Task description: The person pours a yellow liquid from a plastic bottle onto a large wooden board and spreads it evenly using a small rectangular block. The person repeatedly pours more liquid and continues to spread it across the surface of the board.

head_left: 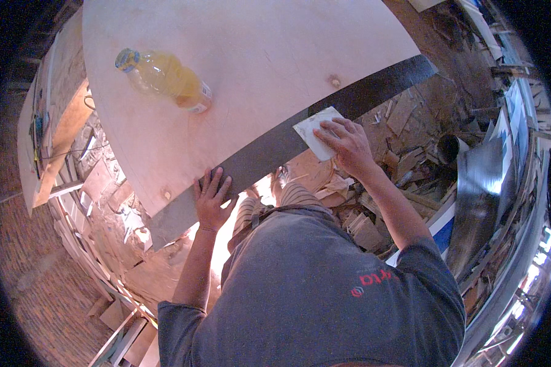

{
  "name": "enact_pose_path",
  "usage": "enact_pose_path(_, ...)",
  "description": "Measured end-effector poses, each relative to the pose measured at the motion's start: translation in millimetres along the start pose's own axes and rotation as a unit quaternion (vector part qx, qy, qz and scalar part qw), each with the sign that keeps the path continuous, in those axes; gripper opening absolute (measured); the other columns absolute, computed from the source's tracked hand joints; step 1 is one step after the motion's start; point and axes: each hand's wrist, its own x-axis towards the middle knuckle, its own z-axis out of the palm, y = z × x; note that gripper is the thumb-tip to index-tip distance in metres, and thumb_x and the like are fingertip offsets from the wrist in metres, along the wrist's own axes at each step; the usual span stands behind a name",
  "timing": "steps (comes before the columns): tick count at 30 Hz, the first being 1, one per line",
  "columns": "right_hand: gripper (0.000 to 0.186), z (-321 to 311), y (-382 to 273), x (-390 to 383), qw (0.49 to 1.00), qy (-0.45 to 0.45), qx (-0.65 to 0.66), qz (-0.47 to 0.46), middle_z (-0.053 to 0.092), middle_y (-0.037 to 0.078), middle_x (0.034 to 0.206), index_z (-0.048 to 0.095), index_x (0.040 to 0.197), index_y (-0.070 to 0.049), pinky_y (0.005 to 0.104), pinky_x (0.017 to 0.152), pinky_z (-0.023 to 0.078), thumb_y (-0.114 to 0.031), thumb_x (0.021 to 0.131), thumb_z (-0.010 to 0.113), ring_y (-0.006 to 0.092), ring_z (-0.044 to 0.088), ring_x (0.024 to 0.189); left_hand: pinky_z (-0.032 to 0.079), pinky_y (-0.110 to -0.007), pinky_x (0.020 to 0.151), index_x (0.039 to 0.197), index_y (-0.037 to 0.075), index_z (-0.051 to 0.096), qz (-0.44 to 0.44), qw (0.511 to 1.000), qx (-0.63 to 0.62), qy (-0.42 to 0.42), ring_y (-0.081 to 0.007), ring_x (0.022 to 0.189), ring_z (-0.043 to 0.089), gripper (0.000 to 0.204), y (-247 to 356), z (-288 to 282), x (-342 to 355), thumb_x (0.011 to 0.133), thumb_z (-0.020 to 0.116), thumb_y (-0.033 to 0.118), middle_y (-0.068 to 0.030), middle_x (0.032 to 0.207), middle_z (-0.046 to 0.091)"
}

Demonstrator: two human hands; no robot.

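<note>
Left hand: my left hand [211, 199] lies flat, fingers spread, on the dark grey laminate edge strip [300, 131] at centre frame; grip wide and holding nothing, only pressing down, I judge to keep the strip from sliding.
Right hand: my right hand [348, 144], right of centre, has its fingers laid over a small whitish rectangular block [312, 131]; grip narrow, closed onto the block, which is pressed to the strip.
Strip: runs diagonally from lower left of centre up to the upper right, along the near edge of the large pale plywood sheet [251, 61] that serves as the bench; both ends overhang past the sheet.
Block: sits on the strip about midway, touching it, partly on the plywood.
Bottle: clear plastic bottle of yellow drink [165, 79] lies on its side in the upper left of the sheet, well apart from both hands, out of the way.
Edges: the near edge is right under both hands; below it is a drop to the floor scrap.
Open room: bare plywood between bottle and strip; the strip is free of clutter up toward the upper right.
Surround: wood offcuts [373, 226] litter the floor at right; a grey curved sheet [480, 196] is at far right.
</note>
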Motion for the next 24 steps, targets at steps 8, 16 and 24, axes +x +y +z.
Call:
enact_pose_path(8, 0.062, 18.4, 6.2, 14.2, 0.999, -0.014, -0.022, -0.025, 0.062, 0.001, 0.14, 0.064, 0.139, -0.03, 0.0474, 0.103, 0.044, -0.012, 0.079, 0.074, 0.029, 0.054, 0.132, 0.019, -0.066, 0.124, 0.135, 0.023, 0.068, 0.008, 1.0, -0.001, 0.01, -0.0327, 0.155, 0.032, 0.066, -2.1, -0.2, -2.1, 0.071, 0.08, 0.014, -0.0034, 0.161, 0.047)
enact_pose_path(16, 0.062, 31.4, 11.4, 27.0, 0.999, -0.012, -0.026, -0.026, 0.06, 0.001, 0.142, 0.063, 0.139, -0.029, 0.0481, 0.102, 0.044, -0.01, 0.08, 0.071, 0.0286, 0.053, 0.133, 0.019, -0.066, 0.124, 0.131, 0.021, 0.069, 0.008, 1.0, -0.004, 0.016, -0.0325, 0.155, 0.033, 0.063, 0.8, -2.2, 0.9, 0.07, 0.076, 0.009, -0.0029, 0.161, 0.048)
enact_pose_path(24, 0.055, 29.3, -1.0, 4.7, 1.0, -0.019, -0.019, -0.012, 0.064, 0.0, 0.135, 0.067, 0.133, -0.028, 0.0492, 0.098, 0.045, -0.012, 0.08, 0.071, 0.0293, 0.056, 0.127, 0.02, -0.065, 0.125, 0.131, 0.021, 0.071, -0.01, 1.0, 0.003, -0.003, -0.0313, 0.154, 0.034, 0.06, 2.0, -2.5, 1.7, 0.072, 0.075, 0.01, -0.0025, 0.16, 0.048)
